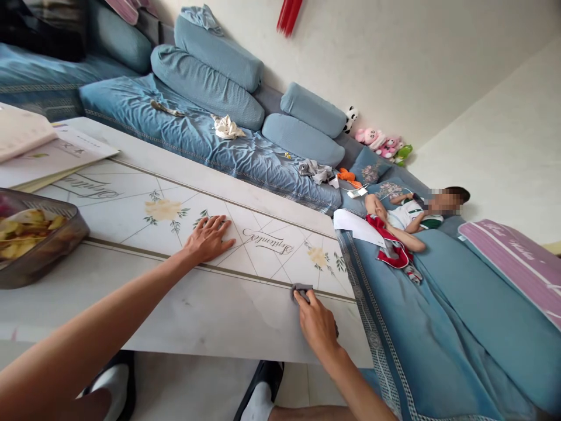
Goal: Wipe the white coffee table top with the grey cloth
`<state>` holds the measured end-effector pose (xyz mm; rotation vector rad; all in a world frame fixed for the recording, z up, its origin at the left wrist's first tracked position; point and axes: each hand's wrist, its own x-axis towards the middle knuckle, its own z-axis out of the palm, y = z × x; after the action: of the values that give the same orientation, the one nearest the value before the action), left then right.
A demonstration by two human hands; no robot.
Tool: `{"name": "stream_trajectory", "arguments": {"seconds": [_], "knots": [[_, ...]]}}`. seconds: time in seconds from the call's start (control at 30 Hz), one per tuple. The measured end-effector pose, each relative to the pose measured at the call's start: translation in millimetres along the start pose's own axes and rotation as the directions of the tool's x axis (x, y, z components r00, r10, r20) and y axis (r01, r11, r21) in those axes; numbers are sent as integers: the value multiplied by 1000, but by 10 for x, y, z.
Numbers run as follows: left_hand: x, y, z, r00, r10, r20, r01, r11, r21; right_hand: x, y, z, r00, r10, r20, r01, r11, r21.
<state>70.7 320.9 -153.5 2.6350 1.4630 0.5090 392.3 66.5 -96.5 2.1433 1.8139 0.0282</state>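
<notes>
Blue-covered sofa [460,327], the largest thing here, runs along the wall and round the right-hand end of the table. White marble-look table [245,310] stands in front, its middle band patterned with yellow flowers and script. On the sofa, past the table's far right corner, a person [409,216] reclines, holding a dark phone. Stuffed toys [385,143] sit by the wall. Booklets [65,153] lie at the table's left end; just beside them, a see-through basket [65,242] of yellow food pieces. Left hand [210,237]: palm down on the patterned band, fingers apart, holding nothing I can see. Right hand [318,321]: closed around gray cloth [302,289], smallest item noted, pressed to the tabletop at the band's near edge, toward the right end.
</notes>
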Motion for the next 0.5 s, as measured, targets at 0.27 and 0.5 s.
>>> {"name": "stream_trajectory", "arguments": {"seconds": [0.27,0.5], "knots": [[-3,16,-36,1000,-8,12,8,1000,-3,654,-93,-413,993,112,-26,-112,993,26],[6,-2,30,1000,-15,-2,15,1000,1,285,-359,-176,998,-43,-45,44,999,21]]}}
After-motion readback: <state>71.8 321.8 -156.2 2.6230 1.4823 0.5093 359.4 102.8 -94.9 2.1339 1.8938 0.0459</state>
